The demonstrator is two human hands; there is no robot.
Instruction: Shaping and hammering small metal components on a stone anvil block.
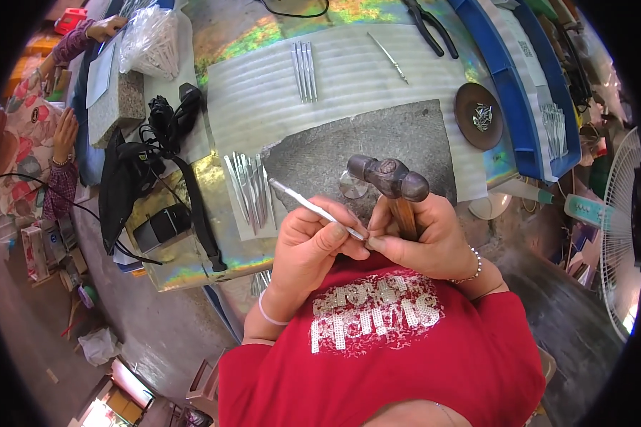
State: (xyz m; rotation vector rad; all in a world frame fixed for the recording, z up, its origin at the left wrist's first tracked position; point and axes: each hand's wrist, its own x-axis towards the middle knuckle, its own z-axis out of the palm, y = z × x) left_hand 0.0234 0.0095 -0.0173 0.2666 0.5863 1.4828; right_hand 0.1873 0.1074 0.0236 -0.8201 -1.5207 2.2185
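My left hand (310,242) is closed around a slim silver metal rod (303,201), which slants down to the right in front of my chest. My right hand (431,238) keeps a hammer (388,176) with a dark steel head and wooden handle tucked in its grip. Its thumb and fingertip pinch at the rod's lower end, against my left fingertips; whatever small part is between them is hidden. Beyond the hands lies a grey stone slab (363,135) with a small round metal disc (352,185) on it, partly behind the hammer.
Slim silver pieces (249,188) lie left of the slab, with another group (304,71) beyond it. A brown dish (466,99) holds small metal pins. Pliers (431,28), a blue tray (502,85), black straps (192,192) and a fan (623,235) surround this. Another person's hands (65,135) are at left.
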